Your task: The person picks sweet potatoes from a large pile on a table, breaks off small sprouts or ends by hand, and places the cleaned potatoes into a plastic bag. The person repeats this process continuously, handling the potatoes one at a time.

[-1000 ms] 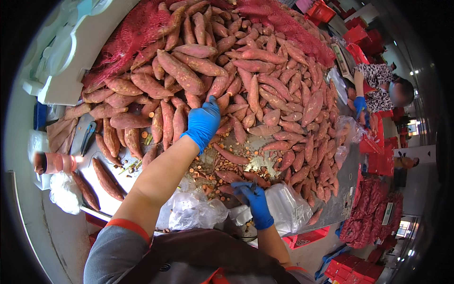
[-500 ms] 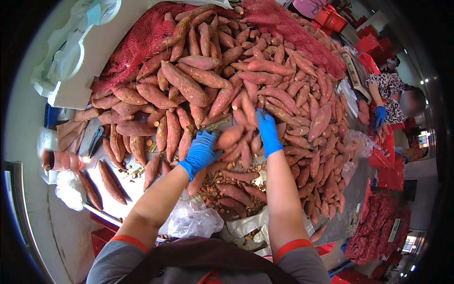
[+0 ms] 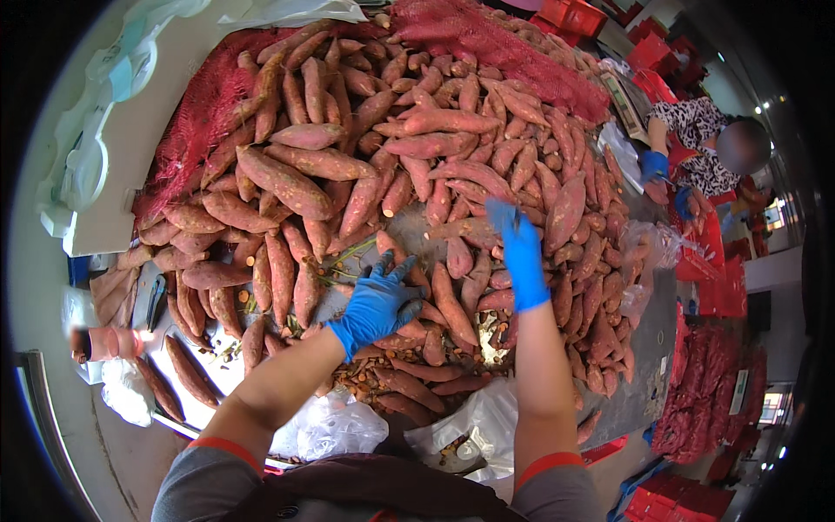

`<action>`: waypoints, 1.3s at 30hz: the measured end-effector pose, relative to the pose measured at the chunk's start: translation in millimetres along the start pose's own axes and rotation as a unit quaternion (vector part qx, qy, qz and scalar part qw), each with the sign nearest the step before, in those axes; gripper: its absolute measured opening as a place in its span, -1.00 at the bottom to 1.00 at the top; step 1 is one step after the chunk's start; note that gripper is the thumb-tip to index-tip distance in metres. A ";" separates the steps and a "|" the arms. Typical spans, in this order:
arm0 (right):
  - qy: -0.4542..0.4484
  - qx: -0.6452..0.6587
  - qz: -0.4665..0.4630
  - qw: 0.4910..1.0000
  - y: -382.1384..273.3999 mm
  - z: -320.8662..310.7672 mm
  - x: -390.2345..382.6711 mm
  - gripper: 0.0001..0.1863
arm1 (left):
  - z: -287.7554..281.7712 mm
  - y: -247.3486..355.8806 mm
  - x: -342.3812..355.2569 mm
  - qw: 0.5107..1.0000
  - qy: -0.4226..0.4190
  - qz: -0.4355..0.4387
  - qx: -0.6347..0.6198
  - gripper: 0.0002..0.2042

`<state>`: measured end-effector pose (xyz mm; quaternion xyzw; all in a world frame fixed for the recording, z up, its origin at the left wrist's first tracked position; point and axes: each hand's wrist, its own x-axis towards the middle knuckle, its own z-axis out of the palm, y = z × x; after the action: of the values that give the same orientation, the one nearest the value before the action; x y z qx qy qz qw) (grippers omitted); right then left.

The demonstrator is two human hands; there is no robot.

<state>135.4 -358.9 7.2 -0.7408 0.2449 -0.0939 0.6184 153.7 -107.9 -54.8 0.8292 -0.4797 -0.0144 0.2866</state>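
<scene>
A large heap of reddish sweet potatoes (image 3: 287,181) covers the metal table. My left hand (image 3: 374,304), in a blue glove, lies with fingers spread over several sweet potatoes near the table's front; a long one (image 3: 450,306) lies just to its right. My right hand (image 3: 522,257), gloved the same, is over the right part of the heap. Its fingertips are smeared by motion beside a slim sweet potato (image 3: 459,228), and whether they grip anything does not show. Small trimmed ends and bits (image 3: 361,379) lie in front of my left hand.
Red mesh netting (image 3: 196,122) lies along the heap's back. Clear plastic bags (image 3: 335,424) lie at the near edge. A dark-handled tool (image 3: 156,298) and a pinkish bottle (image 3: 109,344) are at the left. A co-worker in blue gloves (image 3: 654,165) stands at the right by red crates (image 3: 724,270).
My right hand has moved slightly right and away from my left. The sweet potatoes between my hands have shifted toward me, baring some tabletop. My left hand's fingers have spread.
</scene>
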 end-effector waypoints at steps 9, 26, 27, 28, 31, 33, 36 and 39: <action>0.001 -0.285 -0.167 0.944 50.4 -5.9 97.9 -0.61 | -27.7 19.2 -52.1 0.989 -0.067 -0.040 -0.123 -0.64; -0.067 -0.067 -0.006 0.995 34.6 13.4 39.0 -0.69 | -29.9 30.0 -91.6 0.994 -0.071 -0.040 -0.077 -0.52; -0.045 -0.056 -0.013 0.997 42.1 27.9 56.3 -0.67 | -30.9 29.9 -91.9 0.994 -0.072 -0.043 -0.073 -0.52; -0.026 -0.224 -0.051 0.973 37.7 45.3 65.6 -0.61 | -31.8 30.6 -91.4 0.994 -0.073 -0.044 -0.070 -0.51; 0.031 -0.466 0.015 0.884 15.8 98.9 59.9 -0.31 | -31.1 28.5 -93.4 0.994 -0.072 -0.046 -0.064 -0.51; 0.068 -0.424 0.022 0.903 21.7 105.2 59.7 -0.33 | -30.9 27.1 -94.7 0.995 -0.074 -0.043 -0.056 -0.52; 0.100 -0.404 -0.022 0.909 33.2 102.8 56.2 -0.38 | -29.6 26.7 -92.5 0.995 -0.069 -0.042 -0.058 -0.52; 0.004 -0.021 -0.088 0.996 77.2 64.9 71.0 -0.51 | -29.1 29.0 -90.9 0.993 -0.062 -0.035 -0.095 -0.55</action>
<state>206.3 -345.3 -92.8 -0.7719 0.1830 -0.1457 0.5911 90.6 -32.2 -39.1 0.8117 -0.4640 -0.1214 0.3333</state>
